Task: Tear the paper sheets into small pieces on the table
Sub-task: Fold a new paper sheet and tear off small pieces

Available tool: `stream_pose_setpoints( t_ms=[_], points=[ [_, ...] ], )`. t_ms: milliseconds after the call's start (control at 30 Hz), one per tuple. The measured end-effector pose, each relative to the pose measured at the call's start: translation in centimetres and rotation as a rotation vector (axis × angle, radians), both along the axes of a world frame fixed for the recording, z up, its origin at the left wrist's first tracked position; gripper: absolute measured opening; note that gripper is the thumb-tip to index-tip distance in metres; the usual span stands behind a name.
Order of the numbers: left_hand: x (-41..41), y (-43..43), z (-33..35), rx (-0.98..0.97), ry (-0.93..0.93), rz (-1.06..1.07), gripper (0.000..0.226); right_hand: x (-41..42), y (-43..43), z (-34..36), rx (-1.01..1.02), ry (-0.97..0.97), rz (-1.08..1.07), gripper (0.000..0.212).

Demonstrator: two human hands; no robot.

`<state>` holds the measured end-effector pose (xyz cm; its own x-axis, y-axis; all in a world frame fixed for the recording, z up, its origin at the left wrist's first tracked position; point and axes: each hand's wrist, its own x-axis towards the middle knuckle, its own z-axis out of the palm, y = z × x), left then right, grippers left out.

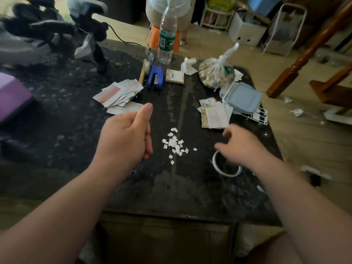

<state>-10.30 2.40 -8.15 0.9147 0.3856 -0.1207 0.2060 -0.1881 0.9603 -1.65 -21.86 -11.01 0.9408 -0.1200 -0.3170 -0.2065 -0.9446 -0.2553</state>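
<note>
Down on the dark table (pixel 182 191) in front of me, right between my two hands, sits the little heap of torn paper pieces (pixel 174 144): small white scraps, loosely scattered, a few strays at the near and right edges.

My left hand (pixel 129 134) hangs just left of that heap, closed in a fist, thumb laid along the top and pointing away from me. No paper shows between those fingers.

My right hand (pixel 240 147) is on the other side of the scraps, blurred, fingers loose and spread, pointing down and forward, gripping nothing I can make out. It hovers above a white ring (pixel 226 168) lying flat on the table, and just short of the right stack of paper sheets (pixel 216 115).

That stack lies beside a blue-lidded container (pixel 242 97), which rests on a white wire rack (pixel 257 116) at the table's right edge. Across from it, further off on the left, lies the left stack of paper sheets (pixel 119 92), fanned out, the top one tinted pink.

Along the far side: a blue stapler (pixel 155 77), a small card box (pixel 174 76) just beside it, a clear plastic bottle (pixel 167 35) standing upright behind, a crumpled tissue (pixel 187 66), and a knotted bag of nuts (pixel 217 73).
</note>
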Motion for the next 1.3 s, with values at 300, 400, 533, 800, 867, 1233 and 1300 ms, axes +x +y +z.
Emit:
stream_pose_setpoints(
  t_ms=[300, 400, 533, 800, 867, 1233, 1300],
  points=[
    [-0.2, -2.3, -0.2, -0.058, 0.001, -0.172, 0.010, -4.0, 0.2, -0.6, -0.099, 0.209, 0.201, 0.014],
    [-1.2, -3.1, 0.7, 0.098, -0.018, -0.147, 0.041, -5.5, 0.0, 3.3, 0.233, 0.056, 0.163, 0.013],
    [-1.4, -3.8, 1.0, -0.210, 0.021, -0.130, 0.063, -8.1, 0.4, 6.1, 0.850, -0.008, 0.095, 0.019],
    [-3.1, -5.7, -0.6, -0.389, -0.020, -0.281, 0.033, -10.0, 1.1, 4.3, 1.234, -0.036, 0.093, 0.020],
    [-3.1, -5.8, -0.7, -0.378, -0.016, -0.281, 0.037, -9.8, 1.1, 4.2, 1.203, -0.043, 0.110, 0.018],
    [-1.7, -6.9, -1.2, -0.526, -0.007, -0.310, 0.027, -8.2, 0.5, 3.7, 1.230, -0.022, 0.069, 0.015],
    [-1.4, -7.0, -1.4, -0.570, -0.008, -0.325, 0.029, -8.1, 0.6, 3.6, 1.252, -0.010, 0.060, 0.015]
  ],
)
